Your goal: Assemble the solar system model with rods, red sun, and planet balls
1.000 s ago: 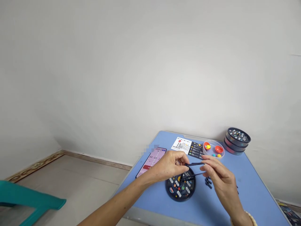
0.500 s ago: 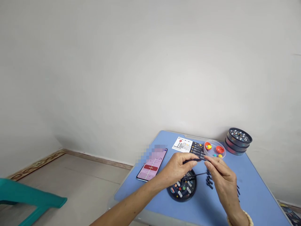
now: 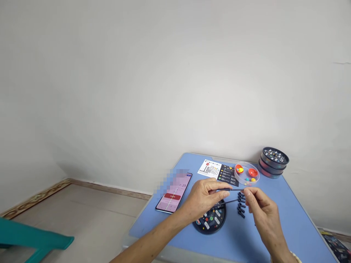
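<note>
My left hand (image 3: 201, 199) is closed in a pinch on the thicker end of a thin black rod (image 3: 236, 189). Between thumb and fingers, my right hand (image 3: 264, 215) grips the rod's thinner end, so it spans level from hand to hand. Below them on the table lies a round black base (image 3: 210, 223) printed with coloured planets and labels, partly covered by my left hand. A second thin black rod (image 3: 229, 202) slants out over that base; where it starts is hidden. Several small black connector pieces (image 3: 241, 209) with ring ends lie in a row left of my right hand.
On the blue table (image 3: 285, 219) a phone (image 3: 174, 193) lies at the left. Behind my hands are a printed instruction sheet (image 3: 210, 168) and a clear dish (image 3: 246, 181) with red half-shells and coloured balls. Stacked round containers (image 3: 274, 162) stand back right. A teal stool (image 3: 35, 233) is lower left.
My hands have moved apart, leaving a longer stretch of the black rod visible between them. The camera view has shifted slightly.
</note>
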Tool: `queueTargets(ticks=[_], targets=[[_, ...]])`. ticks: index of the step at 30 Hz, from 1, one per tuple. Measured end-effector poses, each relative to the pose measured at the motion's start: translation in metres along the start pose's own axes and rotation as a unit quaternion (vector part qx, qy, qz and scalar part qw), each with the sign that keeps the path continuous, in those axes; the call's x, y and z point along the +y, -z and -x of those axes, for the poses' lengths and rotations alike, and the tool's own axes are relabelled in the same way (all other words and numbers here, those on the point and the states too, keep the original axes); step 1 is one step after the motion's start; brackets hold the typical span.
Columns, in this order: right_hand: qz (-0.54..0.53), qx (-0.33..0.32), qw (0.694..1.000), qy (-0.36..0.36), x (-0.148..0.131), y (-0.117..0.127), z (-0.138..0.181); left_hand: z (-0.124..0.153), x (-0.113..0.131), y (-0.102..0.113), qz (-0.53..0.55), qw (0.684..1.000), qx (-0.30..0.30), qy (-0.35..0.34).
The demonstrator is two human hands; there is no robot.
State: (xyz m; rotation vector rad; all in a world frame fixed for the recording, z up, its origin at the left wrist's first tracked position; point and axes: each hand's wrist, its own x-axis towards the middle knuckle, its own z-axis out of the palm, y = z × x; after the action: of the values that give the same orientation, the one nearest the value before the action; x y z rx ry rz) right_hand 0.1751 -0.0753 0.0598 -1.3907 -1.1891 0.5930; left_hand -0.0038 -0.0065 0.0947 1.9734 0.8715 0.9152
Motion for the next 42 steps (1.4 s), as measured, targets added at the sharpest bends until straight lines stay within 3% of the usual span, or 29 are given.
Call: queueTargets(ticks=[11,17,20,26,31,36,42], targets=[[-0.018,-0.056,0.998,-0.02,0.0,-0.006,0.006,0.001,-0.008,-0.006,-0.136,0.986,0.052,-0.083],[-0.168,-0.136,0.973,-0.075,-0.005,0.004,0.0,0.0,-0.007,-0.003,-0.086,0.992,0.077,-0.053],[-0.194,-0.107,0.973,-0.062,0.001,0.009,-0.005,-0.002,-0.006,-0.002,-0.043,0.996,0.079,-0.015],[-0.105,-0.087,0.99,0.03,0.014,-0.006,-0.004,-0.003,0.0,-0.006,-0.028,0.998,0.047,0.008],[-0.041,-0.037,0.993,0.1,0.008,-0.013,-0.003,-0.002,0.006,-0.01,-0.039,0.999,0.026,0.024],[-0.075,-0.035,0.993,0.081,0.003,-0.016,-0.001,-0.003,0.006,-0.013,-0.032,0.999,0.026,0.024],[-0.181,-0.005,0.983,0.007,0.013,-0.018,0.004,-0.002,0.0,-0.014,-0.02,0.999,0.023,0.011]])
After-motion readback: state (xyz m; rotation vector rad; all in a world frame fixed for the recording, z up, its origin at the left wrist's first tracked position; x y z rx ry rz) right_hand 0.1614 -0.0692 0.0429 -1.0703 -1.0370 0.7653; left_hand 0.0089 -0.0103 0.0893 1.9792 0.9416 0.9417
